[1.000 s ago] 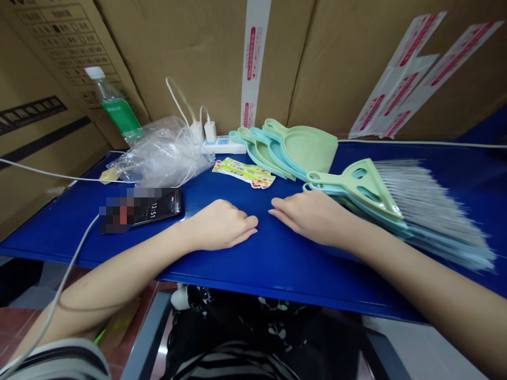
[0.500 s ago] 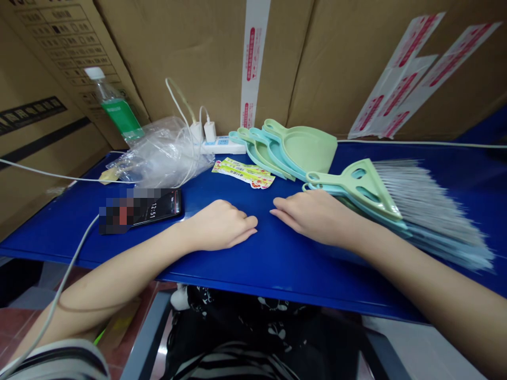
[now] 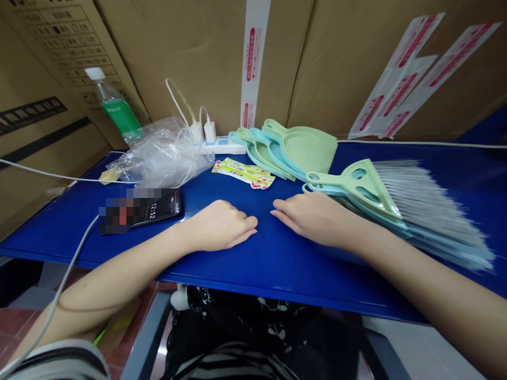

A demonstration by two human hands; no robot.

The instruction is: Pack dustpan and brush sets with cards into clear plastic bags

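My left hand rests palm down on the blue table, fingers loosely curled and nothing in it. My right hand lies flat beside it, fingers stretched toward the left, empty. Its back is next to the handles of a stack of small green and blue brushes whose grey bristles fan out to the right. Behind the hands lies a stack of green and blue dustpans and a yellow printed label card.
A phone on a white cable lies left of my left hand. Behind it are a crumpled clear plastic bag, a power strip with chargers and a green-labelled bottle. Cardboard boxes wall the back.
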